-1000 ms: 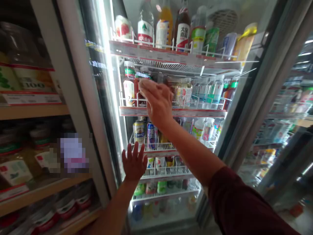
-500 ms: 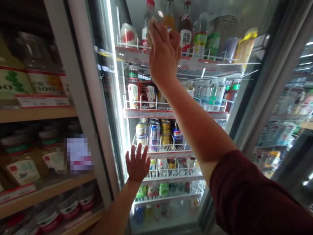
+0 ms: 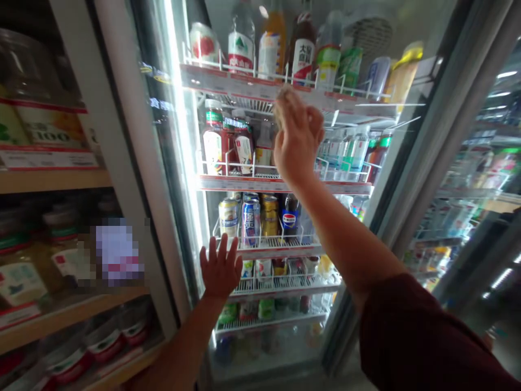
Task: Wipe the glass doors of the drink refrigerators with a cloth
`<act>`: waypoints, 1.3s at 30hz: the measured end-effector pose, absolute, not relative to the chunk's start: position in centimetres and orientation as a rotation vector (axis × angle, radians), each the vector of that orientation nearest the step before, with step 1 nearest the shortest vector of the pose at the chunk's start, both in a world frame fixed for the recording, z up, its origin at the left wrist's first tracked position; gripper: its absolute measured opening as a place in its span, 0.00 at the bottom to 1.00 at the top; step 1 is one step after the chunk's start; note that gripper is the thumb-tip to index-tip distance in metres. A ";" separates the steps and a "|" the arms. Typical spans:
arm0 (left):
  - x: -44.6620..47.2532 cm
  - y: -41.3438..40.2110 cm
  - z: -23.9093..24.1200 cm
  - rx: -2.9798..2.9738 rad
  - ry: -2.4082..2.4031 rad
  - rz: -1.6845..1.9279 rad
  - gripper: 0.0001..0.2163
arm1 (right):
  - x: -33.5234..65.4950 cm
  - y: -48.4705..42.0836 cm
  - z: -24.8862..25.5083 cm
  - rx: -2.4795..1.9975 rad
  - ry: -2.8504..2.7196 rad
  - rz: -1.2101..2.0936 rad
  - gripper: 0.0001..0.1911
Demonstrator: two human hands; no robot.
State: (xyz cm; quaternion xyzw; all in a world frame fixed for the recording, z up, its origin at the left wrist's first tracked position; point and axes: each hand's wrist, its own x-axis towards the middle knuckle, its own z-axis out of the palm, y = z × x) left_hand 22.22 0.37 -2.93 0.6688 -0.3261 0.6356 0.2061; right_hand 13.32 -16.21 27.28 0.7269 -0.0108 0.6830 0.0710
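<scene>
A glass door (image 3: 260, 353) of a lit drinks fridge stands in front of me. My right hand (image 3: 296, 136) is raised against the glass at the level of the second shelf, its fingers pressed on a crumpled greyish-tan cloth (image 3: 284, 103). Part of that cloth is hidden under the hand. Lower and to the left, my left hand (image 3: 221, 269) lies on the glass with its fingers spread, holding nothing. Behind the glass near it are several cans, among them a blue can (image 3: 251, 220).
Bottles such as a dark one with a red-and-white label (image 3: 303, 51) line the upper shelf inside. A wooden shelf (image 3: 52, 179) with large juice bottles is at the left. A metal door frame (image 3: 411, 201) runs up the right side, with more stocked shelves beyond.
My right hand with the cloth has moved down from the top shelf's bottles to the second shelf's level. My left hand stays spread on the glass. The view has shifted slightly.
</scene>
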 end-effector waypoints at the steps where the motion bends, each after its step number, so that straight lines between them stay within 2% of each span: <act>1: 22.2 0.4 -2.9 1.864 -0.911 1.765 0.32 | 13.2 -16.3 25.8 2.174 0.094 1.938 0.26; 3: 22.1 0.4 -2.8 1.863 -0.916 1.758 0.33 | 12.8 -16.8 23.6 2.130 0.385 1.662 0.24; 5: 22.0 0.3 -2.8 1.861 -0.913 1.761 0.33 | 12.1 -18.3 23.2 2.103 0.454 1.608 0.23; 9: 22.2 0.3 -2.9 1.855 -0.903 1.761 0.33 | 10.6 -21.7 23.9 2.125 0.063 2.062 0.27; 11: 22.4 0.3 -3.1 1.854 -0.899 1.753 0.33 | 10.0 -22.2 22.3 2.117 0.000 2.116 0.27; 16: 22.6 0.4 -3.3 1.879 -0.895 1.740 0.33 | 8.9 -23.3 18.3 2.106 0.358 1.602 0.27; 18: 22.6 0.4 -3.3 1.877 -0.892 1.733 0.34 | 8.3 -25.2 19.1 2.099 0.247 1.713 0.25; 20: 22.6 0.3 -3.2 1.871 -0.896 1.733 0.34 | 7.8 -27.0 19.7 2.034 0.012 2.009 0.24; 23: 22.5 0.3 -3.1 1.866 -0.909 1.740 0.34 | 7.3 -27.5 17.2 1.982 -0.154 2.213 0.26; 24: 22.5 0.3 -3.0 1.864 -0.909 1.741 0.34 | 7.1 -27.1 15.6 2.030 -0.131 2.159 0.26; 26: 22.4 0.4 -2.9 1.865 -0.908 1.741 0.34 | 6.6 -26.4 12.5 2.250 0.120 1.762 0.27; 28: 22.4 0.4 -2.9 1.864 -0.909 1.742 0.35 | 6.0 -26.8 11.2 2.362 0.242 1.538 0.26; 30: 22.5 0.4 -3.0 1.865 -0.911 1.738 0.35 | 5.3 -28.4 11.8 2.338 0.121 1.699 0.24; 32: 22.6 0.4 -3.2 1.874 -0.905 1.728 0.35 | 4.9 -30.1 12.8 2.152 -0.151 2.075 0.22; 34: 22.7 0.4 -3.3 1.882 -0.899 1.713 0.35 | 4.8 -30.6 12.1 1.944 -0.365 2.332 0.22; 35: 22.7 0.4 -3.4 1.882 -0.896 1.705 0.35 | 4.7 -30.2 10.9 1.918 -0.383 2.360 0.22; 37: 22.8 0.4 -3.4 1.881 -0.899 1.692 0.35 | 4.5 -28.9 7.3 2.073 -0.214 2.201 0.22; 39: 22.7 0.4 -3.2 1.877 -0.907 1.700 0.34 | 4.0 -27.9 4.1 2.363 0.121 1.785 0.21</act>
